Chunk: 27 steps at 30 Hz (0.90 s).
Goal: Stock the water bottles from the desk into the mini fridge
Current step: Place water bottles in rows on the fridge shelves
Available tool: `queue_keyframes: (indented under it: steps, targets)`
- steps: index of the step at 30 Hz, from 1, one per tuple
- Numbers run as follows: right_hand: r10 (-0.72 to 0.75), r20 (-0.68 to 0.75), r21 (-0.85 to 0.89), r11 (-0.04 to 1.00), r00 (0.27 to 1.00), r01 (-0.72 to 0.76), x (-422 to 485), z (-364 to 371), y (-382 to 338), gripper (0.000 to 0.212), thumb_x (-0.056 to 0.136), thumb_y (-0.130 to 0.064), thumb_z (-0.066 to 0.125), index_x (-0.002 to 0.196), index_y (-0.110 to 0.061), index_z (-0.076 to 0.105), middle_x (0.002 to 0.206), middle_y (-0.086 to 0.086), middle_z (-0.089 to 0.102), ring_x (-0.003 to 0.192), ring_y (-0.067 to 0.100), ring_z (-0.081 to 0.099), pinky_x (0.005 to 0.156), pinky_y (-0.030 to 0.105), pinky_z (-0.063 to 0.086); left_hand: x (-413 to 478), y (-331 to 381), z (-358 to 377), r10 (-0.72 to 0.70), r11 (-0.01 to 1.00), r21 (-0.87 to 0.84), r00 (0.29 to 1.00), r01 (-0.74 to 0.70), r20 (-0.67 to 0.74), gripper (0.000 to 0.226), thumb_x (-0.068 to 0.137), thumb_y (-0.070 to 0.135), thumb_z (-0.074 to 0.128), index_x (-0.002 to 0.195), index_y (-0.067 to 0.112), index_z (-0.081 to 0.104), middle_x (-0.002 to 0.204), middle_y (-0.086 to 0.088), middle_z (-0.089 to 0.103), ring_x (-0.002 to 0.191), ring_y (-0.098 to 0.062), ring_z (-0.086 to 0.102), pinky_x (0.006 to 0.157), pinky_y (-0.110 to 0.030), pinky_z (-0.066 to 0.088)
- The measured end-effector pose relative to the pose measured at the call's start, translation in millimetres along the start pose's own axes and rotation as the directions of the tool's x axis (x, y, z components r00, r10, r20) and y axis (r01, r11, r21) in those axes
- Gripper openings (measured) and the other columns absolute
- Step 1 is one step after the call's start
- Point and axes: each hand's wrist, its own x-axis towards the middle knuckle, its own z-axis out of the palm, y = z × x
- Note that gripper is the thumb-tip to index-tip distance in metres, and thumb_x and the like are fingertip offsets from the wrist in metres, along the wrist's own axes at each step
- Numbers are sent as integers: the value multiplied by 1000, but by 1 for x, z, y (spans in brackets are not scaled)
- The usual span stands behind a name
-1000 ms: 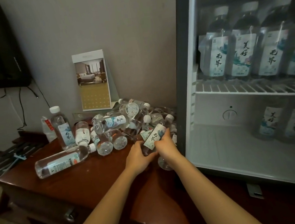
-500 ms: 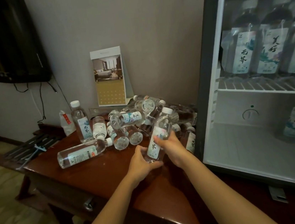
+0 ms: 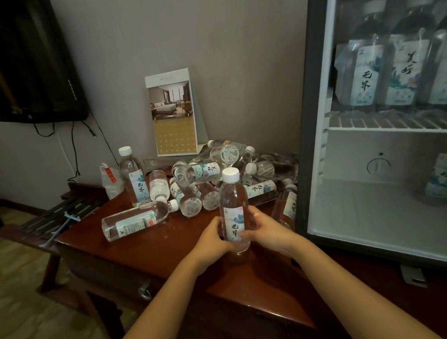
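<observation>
Head view: a clear plastic water bottle with a white cap and pale printed label (image 3: 234, 210) is upright over the front of the dark red-brown wooden desk (image 3: 148, 251), just beside the black-framed, white-lined mini fridge (image 3: 362, 208). Cannot tell whether its base rests on the desk.

Step in hand (judgement): move this bottle into the fridge.
- Keep it upright and lift it clear of the heap of loose clear bottles (image 3: 203, 177) lying behind it.
- The upper white wire shelf (image 3: 397, 127) looks full where visible, so aim for the lower floor, beside the bottles standing there (image 3: 442, 176).
- The interior looks hazy and a glass door may cover it. Check first.

Hands: the left hand (image 3: 211, 241) curls round the lower left side and the right hand (image 3: 266, 230) round the lower right. Both grip the one bottle.
</observation>
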Motion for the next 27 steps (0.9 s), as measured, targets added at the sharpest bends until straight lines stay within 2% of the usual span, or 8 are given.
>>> queue_keyframes:
  steps: [3, 7, 11, 13, 16, 20, 24, 27]
  targets:
    - [-31, -28, -16, 999, 999, 31, -9, 4, 1, 58, 84, 3, 60, 132, -20, 37, 114, -7, 58, 109, 9, 57, 74, 15, 50, -6, 2, 2, 21, 1000, 20, 999, -20, -46, 72, 55, 13, 89, 116, 19, 51, 112, 1, 66, 102, -15, 64, 89, -39, 54]
    - [-83, -58, -50, 996, 995, 80, -25, 2, -1, 51, 87, -3, 58, 132, -19, 40, 119, -4, 59, 107, 6, 58, 78, 15, 50, -19, 5, 10, 93, 995, 40, 995, -91, -44, 70, 54, 21, 89, 114, 22, 55, 110, 2, 68, 101, -14, 65, 89, -37, 53]
    - [-157, -172, -72, 987, 972, 146, -48, -11, -8, 40, 90, -12, 57, 128, -20, 48, 117, -2, 63, 106, 8, 61, 82, 22, 54, -27, 14, 25, 123, 992, -14, 992, -124, -34, 57, 63, 16, 85, 113, 23, 57, 107, 1, 70, 96, -11, 68, 79, -26, 55]
    - [-195, -198, -74, 980, 961, 184, -61, -21, -13, 36, 90, -13, 58, 122, -26, 51, 114, -7, 64, 101, 2, 62, 78, 19, 54, -29, 20, 38, 134, 991, -23, 990, -135, -42, 61, 63, 17, 85, 117, 18, 56, 106, 1, 70, 95, -11, 68, 81, -31, 56]
    - [-222, -231, -55, 975, 947, 215, -86, -38, -17, 35, 90, -14, 59, 110, -41, 52, 106, -20, 63, 96, -7, 63, 72, 14, 52, -30, 33, 58, 208, 978, 2, 978, -208, -35, 64, 57, 28, 86, 113, 26, 56, 106, 3, 70, 95, -10, 68, 82, -34, 57]
    - [-240, -306, -26, 969, 921, 244, -120, -65, -13, 39, 87, -11, 61, 112, -40, 55, 114, -15, 65, 106, 3, 62, 87, 23, 53, -29, 52, 90, 300, 951, 88, 954, -298, -12, 68, 42, 50, 85, 102, 39, 56, 99, 16, 71, 90, 1, 66, 77, -24, 55]
    - [-219, -398, -8, 972, 891, 236, -151, -91, -2, 38, 85, -12, 63, 110, -40, 59, 111, -15, 68, 105, 4, 63, 87, 25, 53, -21, 67, 124, 373, 906, 186, 925, -380, 70, 70, 43, 57, 81, 105, 42, 53, 99, 20, 69, 92, 6, 63, 80, -22, 53]
    - [-184, -478, -1, 978, 859, 209, -166, -109, 7, 40, 85, -10, 62, 119, -31, 58, 110, -12, 69, 104, 5, 63, 88, 24, 52, -11, 77, 150, 395, 864, 284, 910, -415, 128, 77, 45, 66, 74, 112, 36, 51, 102, 18, 66, 93, 2, 62, 79, -23, 53]
